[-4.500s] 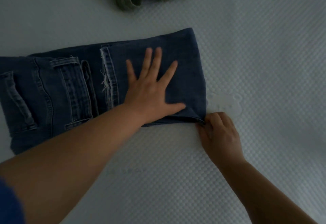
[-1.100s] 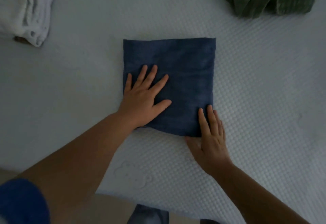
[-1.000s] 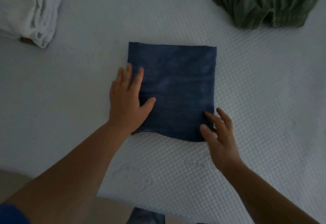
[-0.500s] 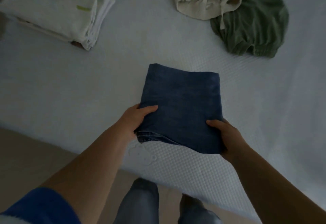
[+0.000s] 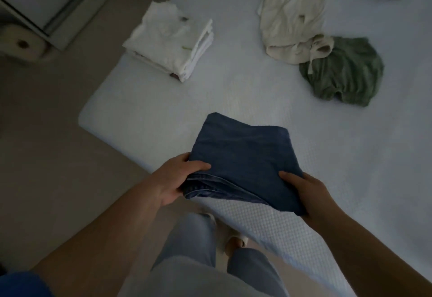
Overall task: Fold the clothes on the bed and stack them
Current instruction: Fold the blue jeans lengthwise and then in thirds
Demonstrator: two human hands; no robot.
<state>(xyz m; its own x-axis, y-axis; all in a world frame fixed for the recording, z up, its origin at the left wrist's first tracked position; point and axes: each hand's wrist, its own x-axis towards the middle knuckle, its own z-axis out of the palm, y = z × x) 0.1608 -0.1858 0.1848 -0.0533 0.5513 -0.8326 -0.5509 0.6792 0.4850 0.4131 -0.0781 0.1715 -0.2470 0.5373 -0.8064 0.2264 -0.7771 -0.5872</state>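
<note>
- Jeans [image 5: 243, 158], folded to a thick dark-blue square, held up over the near edge of the bed [image 5: 233, 91].
- Left hand [image 5: 177, 181] grips the near left corner: thumb curled on top, fingers under the layers (not visible).
- Right hand [image 5: 304, 193] grips the near right corner the same way, thumb on top.
- Beyond the left fingers: stack of folded white clothes [image 5: 173, 44] near the bed's corner.
- Beyond the right fingers: cream garment [image 5: 292, 16] touching a crumpled green one [image 5: 346, 79], both unfolded.
</note>
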